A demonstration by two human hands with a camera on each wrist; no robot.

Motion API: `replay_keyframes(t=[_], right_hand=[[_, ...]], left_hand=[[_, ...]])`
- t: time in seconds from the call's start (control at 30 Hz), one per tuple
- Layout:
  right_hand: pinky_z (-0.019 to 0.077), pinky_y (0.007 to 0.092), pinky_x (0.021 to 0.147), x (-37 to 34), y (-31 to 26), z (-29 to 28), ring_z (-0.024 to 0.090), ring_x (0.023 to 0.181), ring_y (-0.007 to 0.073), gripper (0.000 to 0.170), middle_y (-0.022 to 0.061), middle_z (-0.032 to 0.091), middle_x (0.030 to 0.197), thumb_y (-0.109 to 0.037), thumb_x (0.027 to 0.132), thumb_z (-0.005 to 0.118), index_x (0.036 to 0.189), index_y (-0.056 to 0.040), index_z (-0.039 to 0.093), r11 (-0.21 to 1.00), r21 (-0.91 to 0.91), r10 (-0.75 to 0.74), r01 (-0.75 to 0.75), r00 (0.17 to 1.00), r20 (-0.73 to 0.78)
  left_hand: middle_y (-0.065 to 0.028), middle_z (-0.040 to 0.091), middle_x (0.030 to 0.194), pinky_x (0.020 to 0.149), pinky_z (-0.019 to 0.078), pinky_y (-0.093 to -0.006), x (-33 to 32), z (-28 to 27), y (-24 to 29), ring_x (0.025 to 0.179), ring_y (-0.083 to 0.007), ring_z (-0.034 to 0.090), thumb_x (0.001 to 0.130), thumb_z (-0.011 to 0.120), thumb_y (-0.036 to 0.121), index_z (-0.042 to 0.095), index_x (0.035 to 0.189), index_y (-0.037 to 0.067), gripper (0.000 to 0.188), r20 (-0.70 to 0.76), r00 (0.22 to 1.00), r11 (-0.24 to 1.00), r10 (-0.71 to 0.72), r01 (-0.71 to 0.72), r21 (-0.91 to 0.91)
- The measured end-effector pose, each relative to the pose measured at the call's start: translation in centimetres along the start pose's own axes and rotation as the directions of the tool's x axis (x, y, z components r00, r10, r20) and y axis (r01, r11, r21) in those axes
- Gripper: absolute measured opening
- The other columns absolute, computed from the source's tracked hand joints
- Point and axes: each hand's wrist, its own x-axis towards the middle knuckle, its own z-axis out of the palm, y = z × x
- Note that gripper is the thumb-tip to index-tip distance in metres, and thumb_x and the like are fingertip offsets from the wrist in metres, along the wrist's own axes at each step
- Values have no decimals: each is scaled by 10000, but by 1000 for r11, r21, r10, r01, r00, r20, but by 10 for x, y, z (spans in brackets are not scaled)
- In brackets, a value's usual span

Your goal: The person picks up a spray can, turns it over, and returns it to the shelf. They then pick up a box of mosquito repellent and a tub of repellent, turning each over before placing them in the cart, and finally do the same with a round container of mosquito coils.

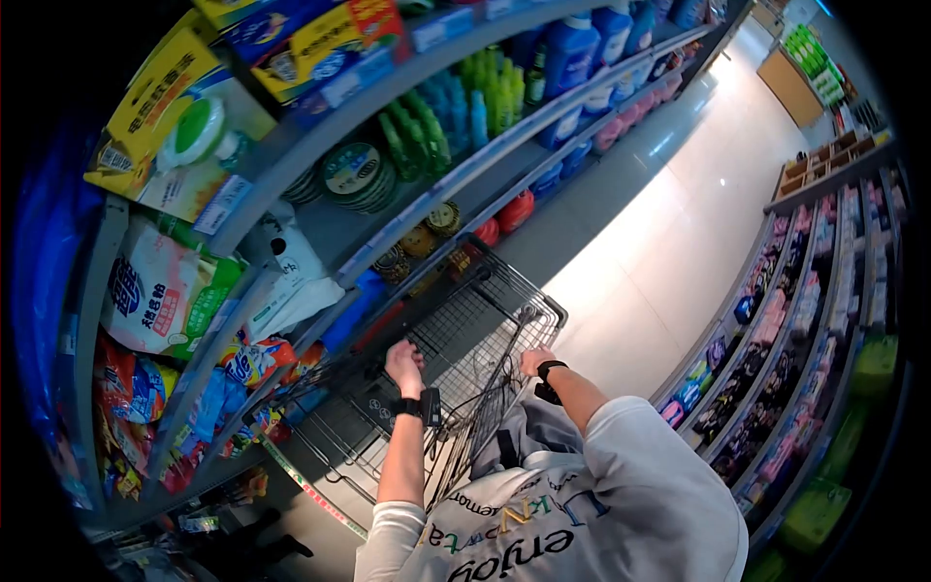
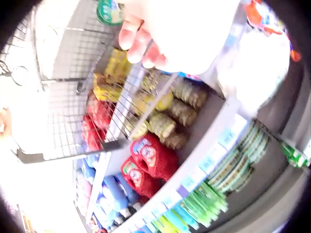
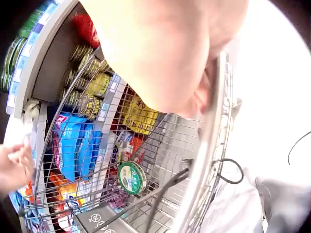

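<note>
A black wire shopping cart (image 1: 485,291) stands in front of the person. The right hand (image 1: 535,362) grips its side rim; in the right wrist view this hand (image 3: 170,53) has its fingers curled at the rim (image 3: 218,97). Over the shelf side of the cart, the left hand (image 1: 404,367) hangs with loosely curled fingers and holds nothing; the left wrist view shows this hand (image 2: 180,34) with fingertips free. A round green-and-white package (image 3: 131,177) lies upright against the cart's mesh, also partly visible in the left wrist view (image 2: 110,12).
Shelves on the left carry detergent bags (image 1: 155,291), green round packs (image 1: 354,175), blue bottles (image 1: 572,53) and red items (image 2: 153,155). A pale floor aisle (image 1: 659,233) runs ahead. More shelving (image 1: 776,359) with small packages lines the right side.
</note>
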Motion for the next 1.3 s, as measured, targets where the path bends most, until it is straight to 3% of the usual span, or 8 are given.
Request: replay_keyframes(t=[0.13,0.2,0.5,0.6,0.73,1.0,1.2,1.3], right_hand=[[313,371,956,-3,23,34,554,1003,271,240,139,634,962,-205,790,499,955,-90,628,990,-126,-92,69,978,-188],[321,367,937,-5,32,48,549,1004,267,219,126,637,959,-199,786,506,932,-116,647,992,-122,-68,39,969,-238],[135,396,1080,-87,91,115,463,1080,240,250,73,630,970,-213,835,446,931,-140,665,999,42,38,-22,905,-425],[118,407,1082,-107,106,133,461,1084,241,238,76,629,963,-211,835,451,927,-159,664,995,-83,24,-53,948,-318],[140,433,1073,-116,124,182,470,1074,247,220,66,632,954,-206,828,459,879,-174,670,989,144,101,-38,884,-457],[161,421,1056,-149,157,232,510,1049,244,258,49,654,938,-151,757,477,877,-225,693,851,497,322,-167,915,-244],[174,584,992,-156,170,233,575,910,297,186,103,664,834,-132,765,510,786,-151,694,646,679,381,-349,918,109],[433,480,834,-115,176,256,588,848,352,160,184,636,848,-160,787,525,803,-69,657,639,602,639,-479,766,-69]], left_hand=[[-113,606,817,452,457,-295,-31,-68,-111,598,-205,584,823,478,52,537,1006,8,198,85,950,953,-299,293,81],[-125,604,843,479,477,-317,-80,-66,-103,627,-225,594,841,445,59,530,1000,1,189,33,931,931,-364,363,28],[-96,579,803,517,472,-313,-129,-59,-136,636,-209,578,846,391,46,535,1014,16,223,31,908,900,-417,408,156],[-124,587,849,496,471,-289,-141,-42,-146,641,-203,584,820,411,28,541,985,4,212,47,924,909,-378,362,205],[-107,579,820,550,490,-298,-160,-29,-158,628,-186,561,843,385,2,555,980,-4,218,136,900,903,-414,388,185],[-112,556,853,498,452,-288,-161,-40,-186,649,-183,557,872,414,4,510,1042,-43,201,225,843,870,-489,452,198],[-76,591,793,536,457,-247,-162,-41,-195,678,-154,586,843,476,26,527,990,8,157,212,836,848,-506,438,299],[-69,608,845,599,493,-286,-165,-27,-175,711,-166,605,840,488,42,539,995,27,164,164,845,819,-509,418,393]])
